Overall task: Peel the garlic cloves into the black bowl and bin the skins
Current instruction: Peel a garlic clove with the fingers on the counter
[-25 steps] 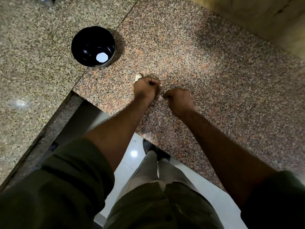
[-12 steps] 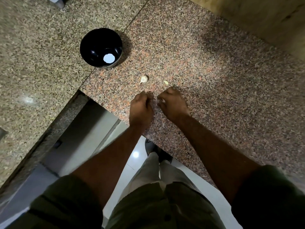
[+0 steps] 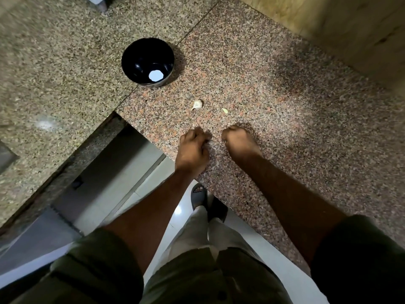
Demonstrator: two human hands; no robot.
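Head view showed the left hand (image 3: pixel 192 148) and right hand (image 3: pixel 238 140) curled; whether either held anything could not be told. One garlic clove (image 3: pixel 197 104) lay on the counter (image 3: pixel 285 106), near the black bowl (image 3: pixel 147 51). Recommended: pinch its tip and strip the skin.

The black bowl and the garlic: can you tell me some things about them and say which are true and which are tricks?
1. The black bowl stands upright on the counter. True.
2. The garlic clove is inside the bowl. False: it lies on the counter, nearer the person than the bowl.
3. Both hands have curled fingers. True: left hand, right hand.
4. A hand touches the bowl. False: both are well away from it.
5. A small pale scrap lies right of the clove. True.
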